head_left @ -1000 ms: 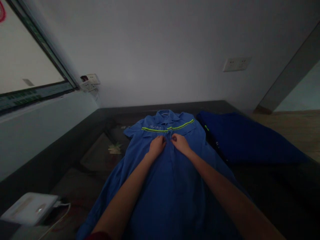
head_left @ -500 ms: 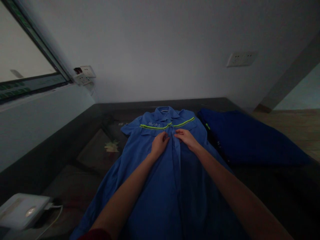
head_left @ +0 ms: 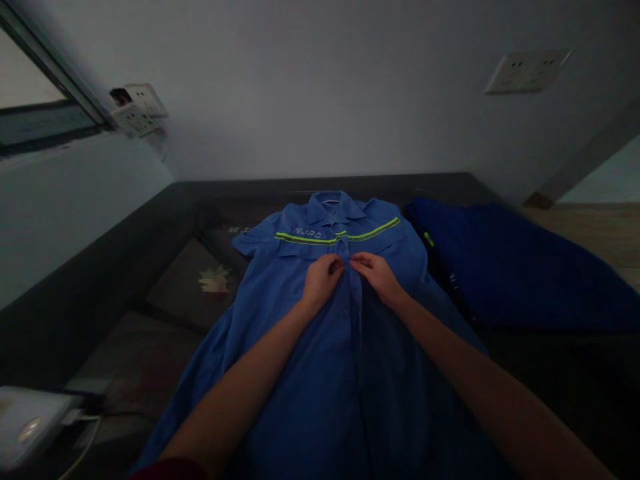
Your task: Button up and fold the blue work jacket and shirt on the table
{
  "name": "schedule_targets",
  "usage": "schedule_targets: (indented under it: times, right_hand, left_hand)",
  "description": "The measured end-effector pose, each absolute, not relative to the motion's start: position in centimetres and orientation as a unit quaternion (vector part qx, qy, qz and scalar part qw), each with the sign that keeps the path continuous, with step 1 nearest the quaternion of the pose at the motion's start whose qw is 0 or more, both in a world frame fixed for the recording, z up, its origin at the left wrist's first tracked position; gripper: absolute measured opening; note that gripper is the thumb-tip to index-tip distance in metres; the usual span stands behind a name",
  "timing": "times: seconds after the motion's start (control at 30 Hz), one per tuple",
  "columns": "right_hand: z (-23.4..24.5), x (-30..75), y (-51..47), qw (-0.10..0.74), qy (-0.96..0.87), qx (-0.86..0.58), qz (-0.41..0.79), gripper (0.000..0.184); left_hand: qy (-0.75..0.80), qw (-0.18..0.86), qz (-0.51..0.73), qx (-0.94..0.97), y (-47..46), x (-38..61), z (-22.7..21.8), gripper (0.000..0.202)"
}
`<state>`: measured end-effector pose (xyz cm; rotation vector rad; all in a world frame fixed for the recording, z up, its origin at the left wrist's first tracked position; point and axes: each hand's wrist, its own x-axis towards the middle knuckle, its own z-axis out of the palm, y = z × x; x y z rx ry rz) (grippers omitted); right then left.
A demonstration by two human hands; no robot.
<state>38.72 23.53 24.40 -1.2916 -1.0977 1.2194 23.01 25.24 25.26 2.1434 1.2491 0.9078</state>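
Observation:
A blue work shirt (head_left: pixel 310 373) with a yellow-green reflective chest stripe lies flat and face up on a dark bed (head_left: pixel 125 313), collar at the far end. My left hand (head_left: pixel 321 280) and my right hand (head_left: pixel 375 275) meet at the shirt's front placket just below the stripe. Both hands have their fingers curled and pinched on the placket's fabric edges, fingertips almost touching each other. What lies between the fingertips is too small and dark to make out.
A darker blue garment (head_left: pixel 520 267) lies on the bed to the right of the shirt. A white device with a cable (head_left: pixel 30 423) sits at the near left. Wall sockets (head_left: pixel 135 107) are at the left corner, another socket plate (head_left: pixel 525 70) on the right wall.
Both hands stay at the placket and have drawn closer together. The camera has tilted down, so the shirt sits lower and larger in view.

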Motion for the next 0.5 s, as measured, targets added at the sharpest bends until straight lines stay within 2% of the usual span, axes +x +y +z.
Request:
schedule_targets:
  times: [0.2,0.5]
  right_hand:
    - [24.24,38.95,23.46,0.522,-0.450,-0.540,0.483,0.030]
    - [24.86,38.96,23.33,0.508,-0.456,-0.515,0.519,0.026]
  left_hand:
    - [0.459,0.288,0.356,0.761,25.12,22.90,25.11,0.003]
    - [0.469,0.313,0.381,0.733,25.03,23.06,25.30,0.004]
